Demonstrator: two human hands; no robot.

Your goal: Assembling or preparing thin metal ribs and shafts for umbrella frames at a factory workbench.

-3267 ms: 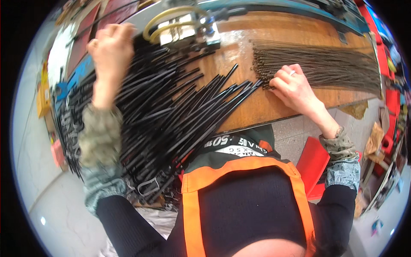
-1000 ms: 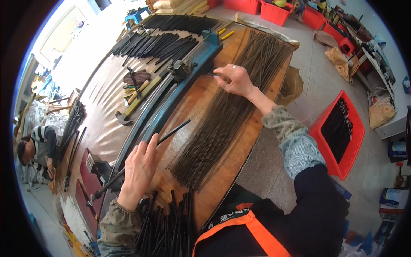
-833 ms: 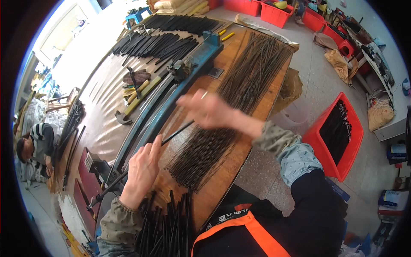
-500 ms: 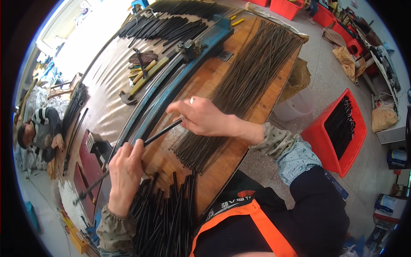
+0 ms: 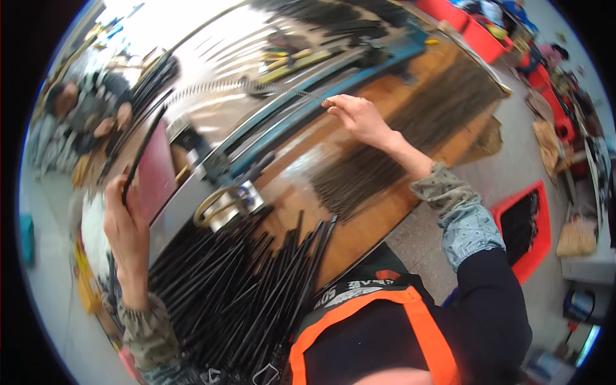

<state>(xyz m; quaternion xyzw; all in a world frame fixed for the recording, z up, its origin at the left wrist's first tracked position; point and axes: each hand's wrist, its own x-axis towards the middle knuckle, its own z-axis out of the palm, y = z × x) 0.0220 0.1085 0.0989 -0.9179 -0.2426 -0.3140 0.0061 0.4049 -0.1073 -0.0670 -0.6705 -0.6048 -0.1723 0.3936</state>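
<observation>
My left hand [image 5: 126, 221] is closed around the lower end of a long black tube [image 5: 146, 144], which points up and away at the left of the bench. My right hand [image 5: 360, 119] reaches out over the blue rail [image 5: 301, 125] and pinches the end of a thin coiled wire rod [image 5: 256, 86] that runs off to the left. A big heap of black tubes [image 5: 244, 289] lies on the bench just in front of my body. Between my hands, a bed of thin dark rods [image 5: 378, 167] covers the wooden bench top [image 5: 359, 234].
A red crate [image 5: 527, 228] holding black parts stands on the floor at my right, with more red bins [image 5: 471, 29] at the far end. Another person [image 5: 90, 109] crouches at the upper left. A yellowish ring [image 5: 218, 205] sits by the rail, and tools lie beyond it.
My left hand has lifted a black tube out to the left. My right hand has left the rod bed and reached over the blue rail with the thin wire. The view has swung left.
</observation>
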